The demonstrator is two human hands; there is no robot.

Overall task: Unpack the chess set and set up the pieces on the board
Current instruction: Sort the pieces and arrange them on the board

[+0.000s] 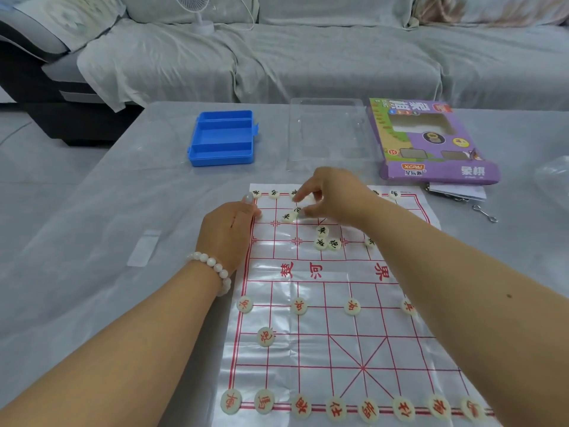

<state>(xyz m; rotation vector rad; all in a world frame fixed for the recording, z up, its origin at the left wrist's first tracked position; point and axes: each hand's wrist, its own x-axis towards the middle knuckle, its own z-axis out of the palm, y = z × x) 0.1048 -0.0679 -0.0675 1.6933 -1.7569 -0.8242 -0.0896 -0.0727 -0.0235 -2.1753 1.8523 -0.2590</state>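
Our left hand [226, 232] presses the board [335, 349] edge, fingers curled; our right hand [332, 195] pinches a black-marked piece [298, 210] — far rows.

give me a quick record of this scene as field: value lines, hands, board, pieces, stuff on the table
left hand: rests on the far left edge of the board, holds nothing visible
right hand: over the far rows, pinching a black-lettered piece
board: thin plastic sheet with red lines, flat on the table
red pieces: near row filled, more set out above it
black pieces: some on the far row, several loose and clustered
blue case: open, beyond the board
purple box: far right
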